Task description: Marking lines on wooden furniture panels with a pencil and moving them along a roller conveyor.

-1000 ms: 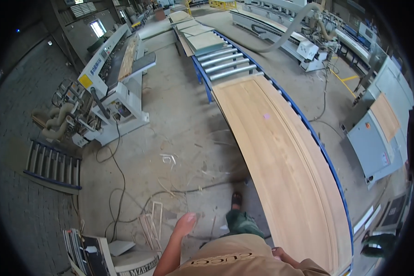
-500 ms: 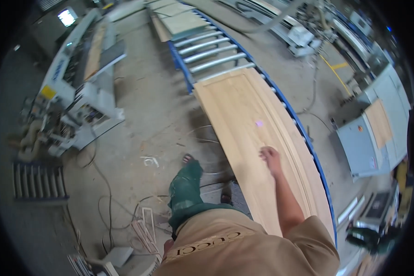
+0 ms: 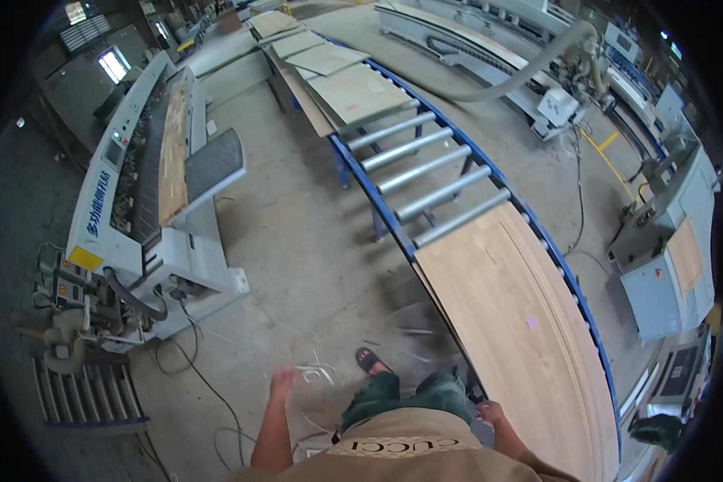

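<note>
My left hand point(image 3: 283, 381) hangs over the floor on the left, its fingers smeared by motion. No object shows in it. Low beside my body, my right hand point(image 3: 490, 412) is at the near left edge of a long wooden door panel point(image 3: 498, 297). Its fingers look bent, but they are too small and blurred to tell open from closed, and I cannot tell whether they touch the edge. The panel lies flat on a blue-framed roller conveyor point(image 3: 434, 207), with a raised moulding along its right side and a small pink mark point(image 3: 531, 323) on its face.
Further along the conveyor lie several pale boards point(image 3: 357, 90). A long white machine point(image 3: 96, 189) with a wooden strip stands left, a short roller section point(image 3: 92, 391) below it. Cables point(image 3: 217, 386) and white scraps point(image 3: 317, 373) lie on the floor. A grey cabinet point(image 3: 663, 285) stands right.
My right hand has moved from above the panel back toward my body. My left hand has come into view. The panel and conveyor now appear lower and further right, and more of the far boards shows.
</note>
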